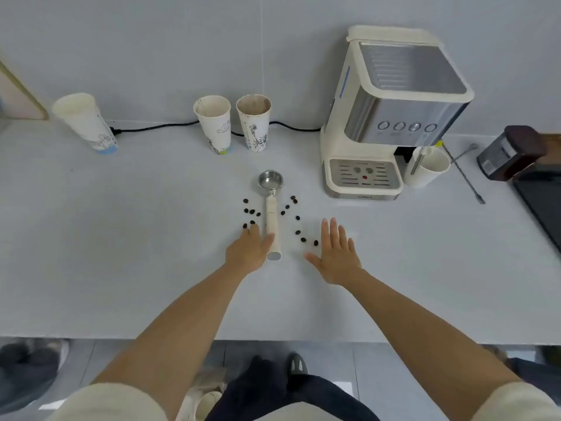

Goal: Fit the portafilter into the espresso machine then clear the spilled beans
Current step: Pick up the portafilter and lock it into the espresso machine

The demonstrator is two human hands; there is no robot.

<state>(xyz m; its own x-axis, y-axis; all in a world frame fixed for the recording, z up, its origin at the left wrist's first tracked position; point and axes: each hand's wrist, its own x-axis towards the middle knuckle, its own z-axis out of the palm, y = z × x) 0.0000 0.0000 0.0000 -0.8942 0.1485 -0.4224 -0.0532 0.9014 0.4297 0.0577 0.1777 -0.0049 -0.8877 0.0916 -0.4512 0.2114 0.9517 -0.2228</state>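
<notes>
Tabletop point(121, 238): pale, running wall to near edge.

Portafilter point(271, 208): lying flat near mid-tabletop, steel basket toward the wall, cream handle pointing at the near edge. Not fitted to the machine.

Coffee beans point(252, 211): dark, loose, scattered on both sides of the portafilter handle; one cluster to its left, a looser trail to its right reaching toward the right hand.

Espresso machine point(391, 117): cream and steel, upright toward the far right of the tabletop, drip tray facing forward, four round buttons on the front.

Left hand point(250, 247): palm down at the handle's near end, thumb resting on the handle, fingers spread beside it; not yet closed around it.

Right hand point(334, 253): flat, fingers apart, palm down, empty, just right of the bean trail.

Three paper cups point(212, 123): along the far edge, left of the machine.

White mug point(428, 167): just right of the drip tray.

Long spoon point(464, 174): lying right of the mug.

Dark jar point(510, 153): tilted, far right corner.
</notes>
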